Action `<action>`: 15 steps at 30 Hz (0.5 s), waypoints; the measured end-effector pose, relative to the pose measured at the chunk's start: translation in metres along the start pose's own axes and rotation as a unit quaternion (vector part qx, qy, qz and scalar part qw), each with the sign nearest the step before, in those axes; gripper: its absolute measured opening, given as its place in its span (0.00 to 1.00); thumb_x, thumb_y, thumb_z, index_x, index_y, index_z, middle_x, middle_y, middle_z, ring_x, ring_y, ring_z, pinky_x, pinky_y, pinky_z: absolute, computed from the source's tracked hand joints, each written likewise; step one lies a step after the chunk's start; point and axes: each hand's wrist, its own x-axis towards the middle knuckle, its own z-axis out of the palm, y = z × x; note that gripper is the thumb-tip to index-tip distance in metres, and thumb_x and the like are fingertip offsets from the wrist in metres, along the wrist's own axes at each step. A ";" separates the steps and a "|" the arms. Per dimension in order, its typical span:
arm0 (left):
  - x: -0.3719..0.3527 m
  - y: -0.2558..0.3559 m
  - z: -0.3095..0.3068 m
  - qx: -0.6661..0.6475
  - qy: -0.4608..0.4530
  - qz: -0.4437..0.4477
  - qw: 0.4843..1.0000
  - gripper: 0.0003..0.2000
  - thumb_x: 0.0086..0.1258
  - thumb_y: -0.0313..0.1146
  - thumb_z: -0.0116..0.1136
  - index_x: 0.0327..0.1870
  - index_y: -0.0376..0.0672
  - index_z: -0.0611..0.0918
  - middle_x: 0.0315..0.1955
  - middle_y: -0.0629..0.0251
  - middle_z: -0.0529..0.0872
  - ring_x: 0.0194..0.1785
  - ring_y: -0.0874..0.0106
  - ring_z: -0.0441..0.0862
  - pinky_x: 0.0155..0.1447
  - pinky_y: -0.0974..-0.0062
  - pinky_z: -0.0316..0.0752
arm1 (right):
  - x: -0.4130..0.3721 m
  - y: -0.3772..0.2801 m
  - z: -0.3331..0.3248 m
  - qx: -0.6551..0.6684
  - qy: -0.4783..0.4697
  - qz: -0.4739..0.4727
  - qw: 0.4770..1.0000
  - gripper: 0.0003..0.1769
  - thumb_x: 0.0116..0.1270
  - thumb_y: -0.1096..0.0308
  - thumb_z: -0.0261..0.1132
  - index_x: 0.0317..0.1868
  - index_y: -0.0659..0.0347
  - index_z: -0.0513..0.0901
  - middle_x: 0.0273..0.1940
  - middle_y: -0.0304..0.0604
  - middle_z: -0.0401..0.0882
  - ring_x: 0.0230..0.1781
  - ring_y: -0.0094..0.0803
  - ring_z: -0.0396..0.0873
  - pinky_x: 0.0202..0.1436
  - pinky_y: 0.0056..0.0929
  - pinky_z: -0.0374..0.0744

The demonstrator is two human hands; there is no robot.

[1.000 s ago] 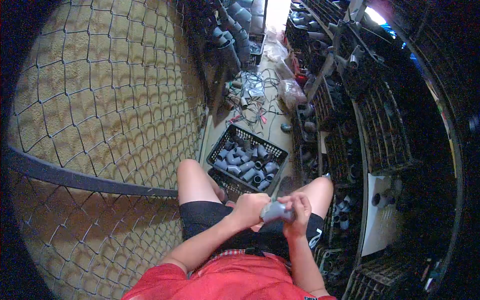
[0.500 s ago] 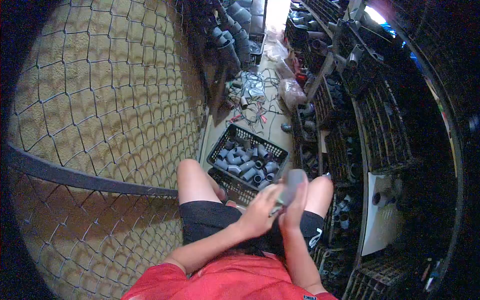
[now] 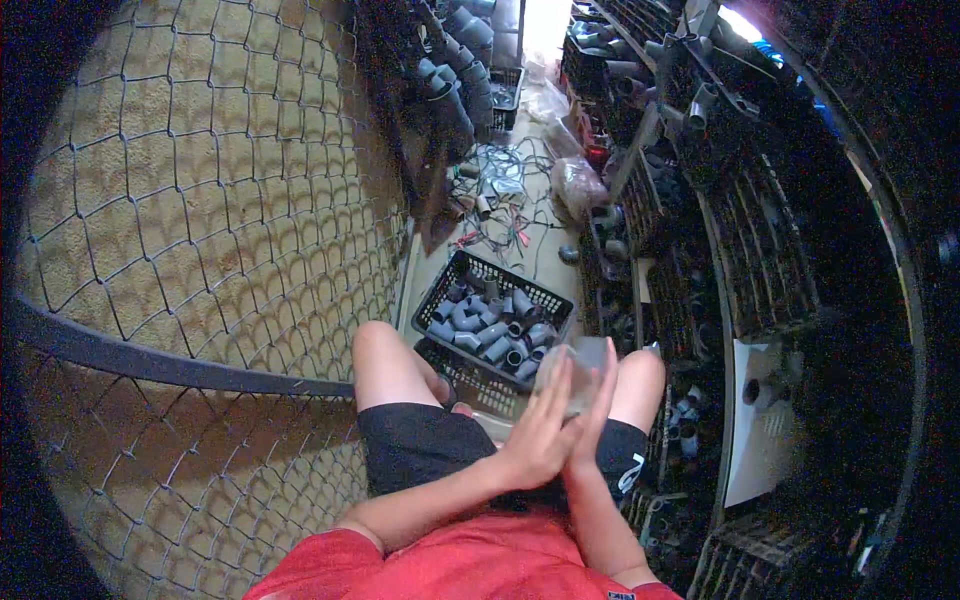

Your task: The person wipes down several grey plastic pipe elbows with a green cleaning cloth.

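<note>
Between my two palms, above my right thigh, is a grey pipe fitting point(image 3: 591, 352), smeared by motion. My left hand point(image 3: 540, 430) presses on its left side with long, straightened fingers. On the other side, my right hand point(image 3: 597, 410) supports it, fingers along its right edge. The hands almost meet at the heels, so the fitting's lower part is hidden. Beyond my knees, a black plastic crate point(image 3: 432, 300) on the floor holds several grey pipe fittings point(image 3: 490, 335), elbows and short sockets among them.
A chain-link fence point(image 3: 220, 210) with a dark rail runs along the left. Racks of dark crates point(image 3: 760, 240) line the right side. Tangled cables point(image 3: 500, 215) and plastic bags point(image 3: 578, 185) lie on the floor ahead. Stacked grey fittings point(image 3: 465, 70) stand at the far left.
My left hand's fingers have straightened and moved up along the fitting. A small greenish thing seen between the hands earlier is now out of sight. The fitting stays above my right thigh.
</note>
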 end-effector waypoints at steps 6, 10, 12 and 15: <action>0.031 -0.018 -0.026 -0.093 0.111 -0.019 0.989 0.29 0.78 0.40 0.44 0.73 0.30 0.58 0.68 0.39 0.68 0.70 0.43 0.67 0.74 0.61 0.61 | -0.024 0.007 0.012 0.144 -0.061 0.131 0.979 0.34 0.79 0.49 0.48 0.75 0.63 0.58 0.72 0.47 0.61 0.72 0.38 0.61 0.76 0.36 0.59; 0.029 -0.014 -0.036 0.017 0.089 0.118 0.989 0.25 0.69 0.30 0.55 0.67 0.34 0.70 0.60 0.46 0.77 0.64 0.48 0.75 0.70 0.59 0.66 | -0.007 0.013 -0.013 0.397 -0.037 0.355 0.846 0.26 0.78 0.48 0.48 0.64 0.56 0.73 0.58 0.39 0.78 0.57 0.31 0.78 0.63 0.34 0.76; 0.026 -0.013 -0.036 0.073 0.118 0.185 0.973 0.24 0.66 0.28 0.58 0.65 0.35 0.74 0.58 0.48 0.80 0.61 0.51 0.78 0.69 0.58 0.67 | 0.000 0.005 -0.016 0.473 -0.040 0.381 0.793 0.22 0.77 0.48 0.49 0.58 0.52 0.77 0.49 0.35 0.82 0.48 0.29 0.82 0.54 0.33 0.81; 0.019 -0.020 -0.042 0.095 0.124 0.202 0.967 0.26 0.58 0.27 0.65 0.61 0.37 0.77 0.48 0.53 0.85 0.52 0.52 0.83 0.68 0.54 0.67 | -0.004 0.018 -0.017 0.520 -0.063 0.414 0.744 0.21 0.77 0.49 0.49 0.58 0.54 0.77 0.50 0.38 0.82 0.50 0.31 0.82 0.55 0.35 0.80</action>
